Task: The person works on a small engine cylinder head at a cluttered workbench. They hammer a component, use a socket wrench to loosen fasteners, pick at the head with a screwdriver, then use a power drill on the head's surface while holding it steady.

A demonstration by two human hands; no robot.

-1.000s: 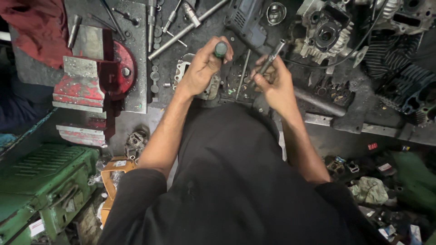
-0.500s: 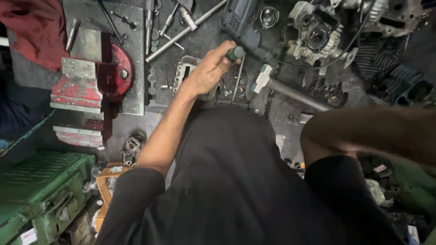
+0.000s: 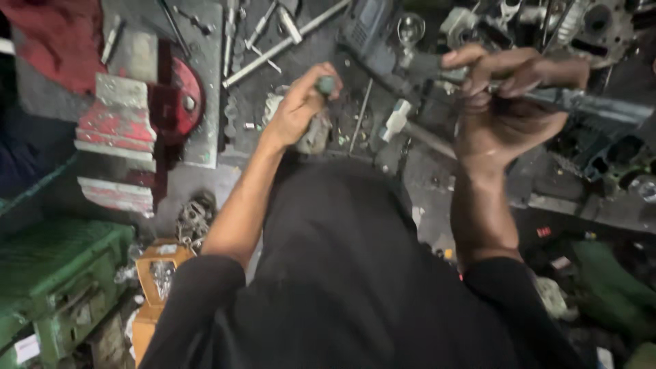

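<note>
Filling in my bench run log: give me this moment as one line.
left hand: shut on green-handled tool | right hand: raised, shut on grey metal bar | red vise: left of hands

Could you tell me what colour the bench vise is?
Red bench vise, worn and grimy; head view.

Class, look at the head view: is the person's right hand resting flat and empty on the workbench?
No: the right hand is raised and closed around a long grey metal tool.
</note>
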